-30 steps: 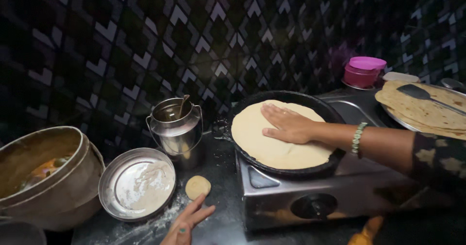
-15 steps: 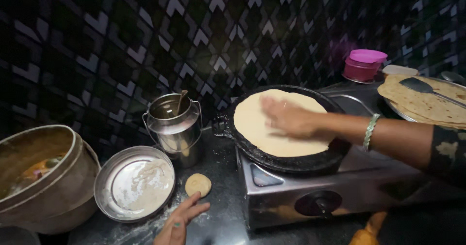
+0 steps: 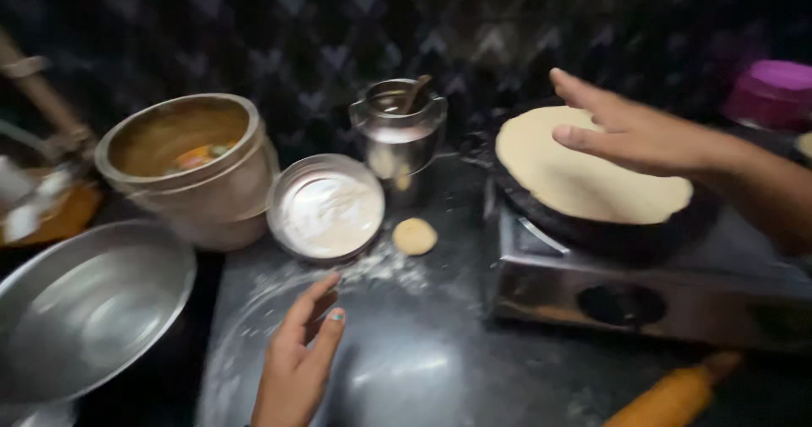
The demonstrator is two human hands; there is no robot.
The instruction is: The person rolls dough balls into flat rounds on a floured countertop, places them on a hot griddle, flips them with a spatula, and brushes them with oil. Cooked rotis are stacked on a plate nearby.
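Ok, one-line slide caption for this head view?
Right hand hovers over a flatbread on the pan, left hand open above the floured counter near a dough ball.

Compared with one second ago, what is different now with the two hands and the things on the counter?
The right hand has lifted off the flatbread and now hovers open above it. The left hand has drawn back from the small dough ball and is open over the floured counter. Nothing was grasped. The view swung left. The flatbread stays on the pan; the flour dish and steel can are unmoved.

Pale cream flatbread (image 3: 584, 173) on black pan (image 3: 609, 232); pink-purple lidded container (image 3: 774, 89); orange rolling pin (image 3: 677, 393)
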